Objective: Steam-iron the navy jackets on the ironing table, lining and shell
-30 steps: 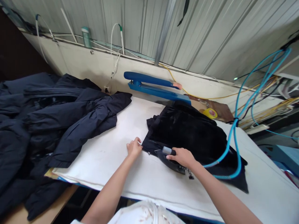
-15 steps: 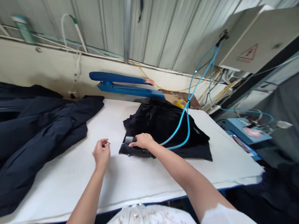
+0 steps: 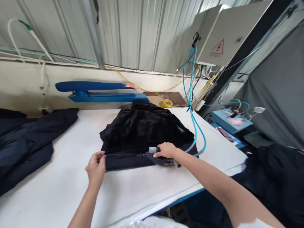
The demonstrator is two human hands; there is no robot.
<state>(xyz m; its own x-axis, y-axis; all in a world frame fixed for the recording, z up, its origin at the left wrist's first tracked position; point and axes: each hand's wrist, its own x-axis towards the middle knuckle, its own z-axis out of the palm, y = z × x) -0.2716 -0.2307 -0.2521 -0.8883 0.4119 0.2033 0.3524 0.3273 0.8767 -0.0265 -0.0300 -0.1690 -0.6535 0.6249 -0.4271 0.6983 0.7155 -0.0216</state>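
A black garment lies on the white padded ironing table. My right hand is closed round the grey handle of a steam iron, which rests on the garment's near hem. Two blue hoses run from the iron up to the wall. My left hand pinches the hem's left corner and holds it flat on the table.
Dark navy jackets are heaped at the table's left. A blue sleeve board stands behind the garment, with a yellow tape roll beside it. An electrical box hangs at the upper right. More dark cloth lies off the right edge.
The view has swung to the right. My right hand has slid the iron rightward along the hem. My left hand, lifted free half a second ago, now grips the hem's left corner.
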